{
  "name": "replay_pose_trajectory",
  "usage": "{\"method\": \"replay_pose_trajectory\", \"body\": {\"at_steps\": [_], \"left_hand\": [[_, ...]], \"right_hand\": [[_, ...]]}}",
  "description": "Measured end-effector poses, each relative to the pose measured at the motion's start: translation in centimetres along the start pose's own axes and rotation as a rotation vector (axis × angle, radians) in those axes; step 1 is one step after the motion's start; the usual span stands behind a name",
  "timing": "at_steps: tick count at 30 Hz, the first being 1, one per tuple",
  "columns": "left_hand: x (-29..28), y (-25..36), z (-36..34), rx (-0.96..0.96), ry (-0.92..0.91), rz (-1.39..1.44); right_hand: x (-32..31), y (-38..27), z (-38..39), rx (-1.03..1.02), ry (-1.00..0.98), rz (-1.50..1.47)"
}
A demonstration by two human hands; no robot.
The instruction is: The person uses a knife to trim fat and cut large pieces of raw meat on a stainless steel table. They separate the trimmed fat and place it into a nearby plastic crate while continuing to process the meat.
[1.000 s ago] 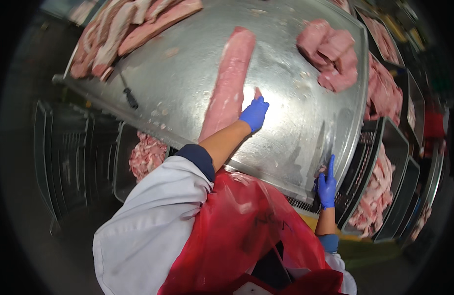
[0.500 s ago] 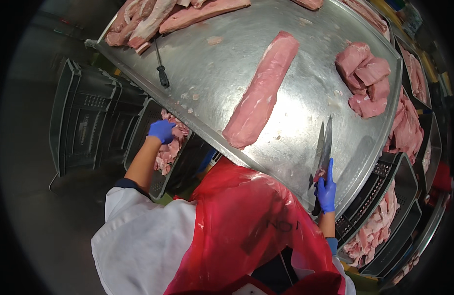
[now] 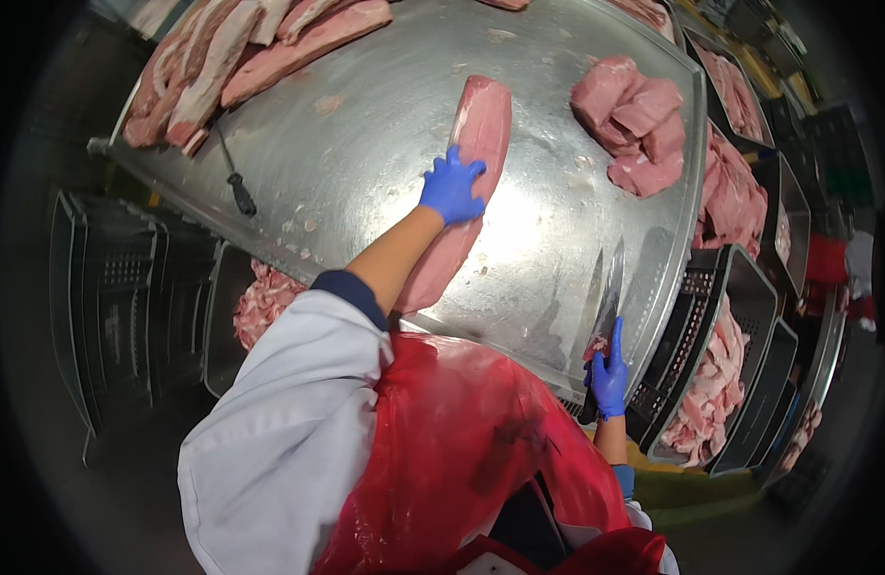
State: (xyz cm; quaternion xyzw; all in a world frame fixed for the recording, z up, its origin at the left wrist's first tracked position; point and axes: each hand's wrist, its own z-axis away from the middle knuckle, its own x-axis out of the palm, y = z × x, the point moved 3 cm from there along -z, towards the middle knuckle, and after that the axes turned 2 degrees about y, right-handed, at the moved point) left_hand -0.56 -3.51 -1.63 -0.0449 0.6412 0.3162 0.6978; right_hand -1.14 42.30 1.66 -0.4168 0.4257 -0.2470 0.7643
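Note:
A long pink pork loin point(image 3: 482, 117) lies lengthwise on the steel table point(image 3: 366, 144). My left hand point(image 3: 452, 189), in a blue glove, grips its middle from above, fingers apart across its width. The loin's near end is partly hidden by my left forearm. At the table's right front edge my right hand point(image 3: 609, 380), also blue-gloved, is closed round the dark handle of a knife point(image 3: 610, 295). Its index finger stretches along the knife, whose blade points away from me, low over the metal. A small bit of meat clings to the blade near the handle.
Several cut meat pieces point(image 3: 643, 110) are heaped at the right. Long strips of meat point(image 3: 212, 72) lie at the far left, beside a thin tool with a black handle point(image 3: 241, 195). Crates of trimmings stand left point(image 3: 215, 331) and right point(image 3: 665, 364); the table has a raised rim.
My left hand has come from the trimmings in the left crate onto the loin. The knife stays in my right hand. The view has shifted, so the table sits further left.

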Motion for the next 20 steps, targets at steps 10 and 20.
{"method": "replay_pose_trajectory", "body": {"at_steps": [10,20], "left_hand": [[-3.4,4.4,-5.1,0.186,-0.265,0.068],[0.8,6.9,-23.0,0.348,-0.590,-0.029]], "right_hand": [[2.0,-0.2,-2.4,-0.012,0.088,-0.055],[3.8,-1.5,-8.9,-0.085,0.077,-0.084]]}}
